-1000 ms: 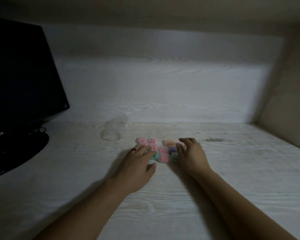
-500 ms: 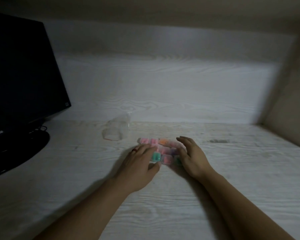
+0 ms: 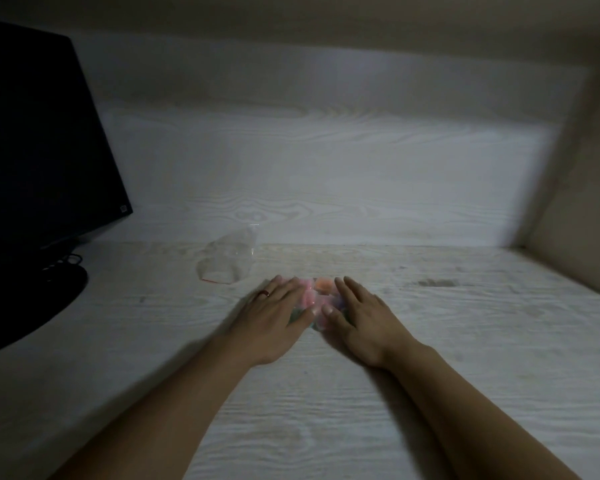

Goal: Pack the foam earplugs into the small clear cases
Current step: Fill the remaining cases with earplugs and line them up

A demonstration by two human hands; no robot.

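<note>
On the pale desk [image 3: 430,393], left hand [image 3: 274,318] and right hand [image 3: 361,320] flat, grip spread, flanking blurred earplug cases [image 3: 314,294], no legible writing.

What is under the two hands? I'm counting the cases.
Between the left hand and right hand shows a cluster of small cases with pink and orange contents, on the desk. Both hands lie flat over its sides, so the count stays hidden.
</note>
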